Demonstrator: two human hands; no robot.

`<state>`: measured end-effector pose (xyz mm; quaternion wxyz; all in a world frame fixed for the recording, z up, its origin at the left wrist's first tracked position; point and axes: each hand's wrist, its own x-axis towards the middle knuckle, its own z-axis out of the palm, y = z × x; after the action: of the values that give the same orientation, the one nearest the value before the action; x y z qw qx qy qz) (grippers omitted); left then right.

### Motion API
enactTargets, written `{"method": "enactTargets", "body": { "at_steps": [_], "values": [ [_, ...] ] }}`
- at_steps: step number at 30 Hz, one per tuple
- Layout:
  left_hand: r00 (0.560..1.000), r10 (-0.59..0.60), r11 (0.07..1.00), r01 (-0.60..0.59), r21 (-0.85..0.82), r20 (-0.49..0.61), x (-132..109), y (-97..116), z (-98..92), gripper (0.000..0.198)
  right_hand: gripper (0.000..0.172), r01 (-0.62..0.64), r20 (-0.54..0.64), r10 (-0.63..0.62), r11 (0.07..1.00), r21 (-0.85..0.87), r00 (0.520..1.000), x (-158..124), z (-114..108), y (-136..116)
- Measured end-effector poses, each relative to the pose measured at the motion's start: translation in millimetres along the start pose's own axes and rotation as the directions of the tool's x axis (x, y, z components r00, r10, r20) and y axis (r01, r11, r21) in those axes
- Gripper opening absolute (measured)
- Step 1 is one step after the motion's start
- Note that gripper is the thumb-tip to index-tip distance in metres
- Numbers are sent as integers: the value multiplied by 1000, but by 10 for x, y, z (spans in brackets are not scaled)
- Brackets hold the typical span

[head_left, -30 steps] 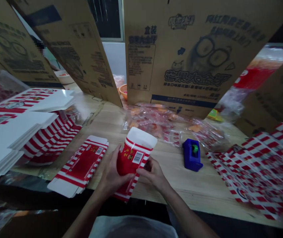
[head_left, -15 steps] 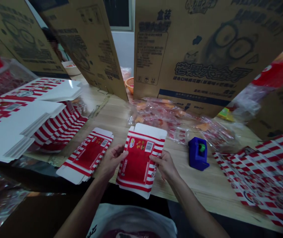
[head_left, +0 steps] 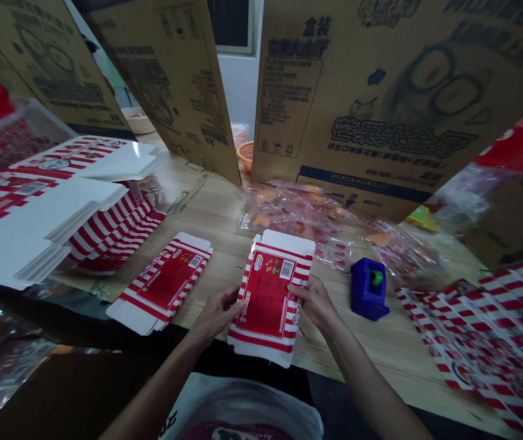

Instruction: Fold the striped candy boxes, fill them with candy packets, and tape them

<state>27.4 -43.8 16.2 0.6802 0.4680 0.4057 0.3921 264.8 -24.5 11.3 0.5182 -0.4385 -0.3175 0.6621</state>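
Red-and-white striped cardboard carton (head_left: 265,299) at view's 6 o'clock, over near edge of wooden tabletop (head_left: 218,214). Left hand (head_left: 218,315): fingers pinch carton's 9-o'clock side; right hand (head_left: 318,300): fingers pinch 3-o'clock side. Blue plastic tape dispenser (head_left: 366,290) at carton's 3 o'clock.

We've got a red centre panel on the held carton (head_left: 265,296), red/white stripes around it, white top flap. Carton pile (head_left: 167,280) to its left: same scheme. Tape dispenser (head_left: 366,296): blue, green core. We read the table (head_left: 334,351) as pale wood grain. Cardboard panel (head_left: 380,82): brown, dark blue band. Right-hand sheets (head_left: 485,342): red-and-white banding. Basket (head_left: 244,157): orange.
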Motion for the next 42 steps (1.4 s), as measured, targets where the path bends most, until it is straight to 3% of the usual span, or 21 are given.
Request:
{"method": "enactTargets", "body": {
  "at_steps": [4, 8, 12, 14, 16, 18, 20, 23, 27, 29, 33, 38, 42],
  "values": [
    [991, -1, 1000, 2, 10, -134, 67, -26, 15, 30, 34, -41, 52, 41, 999, -1, 998, -108, -26, 134],
    [990, 42, 999, -44, -12, -131, 104, -28, 78, 31, 36, -64, 62, 64, 998, 4, 996, -211, -30, 243],
    [979, 155, 985, -162, -51, -129, 175, 5, 104, 61, 42, -144, 188, 147, 989, -29, 971, -320, -16, 344],
    [977, 150, 987, -156, -28, -152, 210, -29, 83, 69, 50, -73, 178, 78, 997, -36, 981, -335, -29, 391],
    [977, 125, 992, -128, -6, -173, 230, -98, 50, 76, 57, 82, 75, -75, 992, -92, 994, -315, -66, 417],
    [979, 120, 992, -122, -5, -164, 234, -179, 18, 78, 57, 212, -34, -224, 955, -208, 974, -277, -117, 419],
    [983, 116, 992, -122, -33, -142, 226, -246, -10, 75, 54, 248, -66, -282, 917, -313, 957, -248, -163, 407],
    [989, 46, 996, -57, -75, -142, 213, -285, -42, 66, 45, 259, -21, -292, 875, -409, 956, -232, -198, 388],
    [977, 23, 997, -39, -73, -211, 250, -214, -66, 41, 28, 306, -6, -358, 807, -505, 934, -208, -199, 385],
    [974, 41, 997, -56, -61, -224, 296, -162, -69, 33, 30, 288, -14, -340, 816, -501, 940, -173, -197, 400],
    [972, 47, 997, -60, -48, -229, 386, -119, -64, 28, 37, 298, -6, -338, 837, -458, 941, -95, -198, 451],
    [970, 26, 998, -41, -56, -242, 448, -128, -52, 28, 21, 362, 18, -406, 793, -489, 914, -64, -200, 385],
    [972, 25, 998, -36, -45, -232, 504, -101, -44, 27, 19, 363, 49, -392, 788, -498, 918, -32, -206, 237]
  ]
}}
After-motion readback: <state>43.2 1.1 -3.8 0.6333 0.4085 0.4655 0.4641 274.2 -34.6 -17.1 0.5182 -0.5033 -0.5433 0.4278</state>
